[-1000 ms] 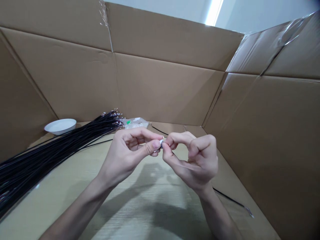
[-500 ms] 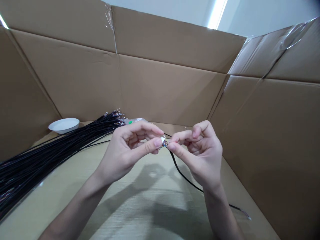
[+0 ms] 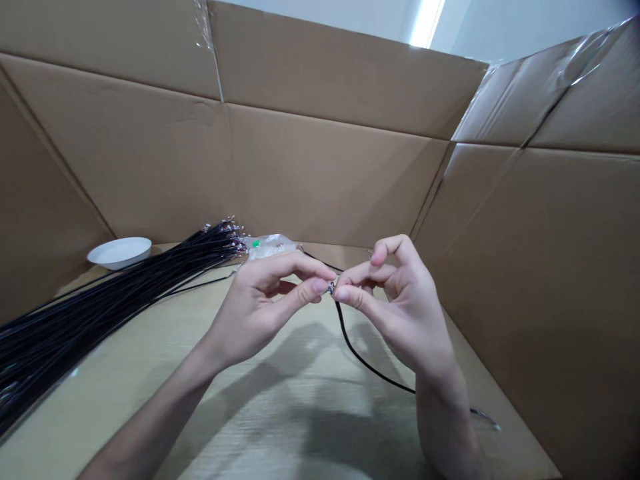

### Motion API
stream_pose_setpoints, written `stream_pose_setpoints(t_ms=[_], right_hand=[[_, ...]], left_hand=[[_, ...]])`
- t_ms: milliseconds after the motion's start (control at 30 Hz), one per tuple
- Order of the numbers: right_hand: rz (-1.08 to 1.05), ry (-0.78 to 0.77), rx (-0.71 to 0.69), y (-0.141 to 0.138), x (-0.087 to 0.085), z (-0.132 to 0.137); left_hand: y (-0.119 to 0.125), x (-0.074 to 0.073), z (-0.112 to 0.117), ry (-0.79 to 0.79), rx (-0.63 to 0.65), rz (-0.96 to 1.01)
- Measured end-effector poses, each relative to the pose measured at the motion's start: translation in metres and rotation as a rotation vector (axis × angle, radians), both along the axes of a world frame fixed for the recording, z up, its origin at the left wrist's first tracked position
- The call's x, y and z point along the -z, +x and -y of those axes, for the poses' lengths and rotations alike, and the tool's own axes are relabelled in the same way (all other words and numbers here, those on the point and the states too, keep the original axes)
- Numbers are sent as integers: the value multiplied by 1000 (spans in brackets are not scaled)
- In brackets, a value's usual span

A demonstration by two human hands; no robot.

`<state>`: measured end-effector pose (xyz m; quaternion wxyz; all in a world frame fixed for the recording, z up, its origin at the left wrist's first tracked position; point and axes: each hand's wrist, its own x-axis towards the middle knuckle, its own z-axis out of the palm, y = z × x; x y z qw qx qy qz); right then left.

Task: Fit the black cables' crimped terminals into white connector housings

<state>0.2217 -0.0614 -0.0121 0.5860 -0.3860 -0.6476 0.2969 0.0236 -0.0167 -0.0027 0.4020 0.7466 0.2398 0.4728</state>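
My left hand (image 3: 260, 310) and my right hand (image 3: 400, 300) meet fingertip to fingertip above the wooden table. Thumb and forefinger of the left hand pinch a tiny connector piece (image 3: 331, 287), mostly hidden by the fingers. The right hand pinches the end of a thin black cable (image 3: 360, 357) right at that piece. From there the cable hangs down, passes under my right wrist and ends on the table at the right (image 3: 487, 419).
A big bundle of black cables (image 3: 100, 300) lies across the table's left side. A white bowl (image 3: 119, 252) stands at the back left, a small clear plastic bag (image 3: 270, 245) behind my hands. Cardboard walls (image 3: 325, 173) enclose the table (image 3: 280, 413) at back, left and right.
My right hand has turned and raised its fingers, so the black cable hanging from the pinch now shows. The small white piece has become almost hidden between the fingertips.
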Motion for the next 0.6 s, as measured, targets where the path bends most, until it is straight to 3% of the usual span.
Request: stream_pose_setpoints(t_ms=[133,233,367,500,600], right_hand=[[1,-42,-28,3,2,-5],[-24,-52,-46,0,2,-7],[-96,-23,-112,-4,-1,-6],[-213,-26,-203,-3,-5,-7],[-262,-40,-222,-1,-5,-10]], left_hand=[[-3,-2,0,303,-70,-163],[-4,-3,1,392,-111,-207],[-2,-2,-1,220,-124,-168],[0,0,-4,-20,-39,-19],[1,1,-6,-104,1,89]])
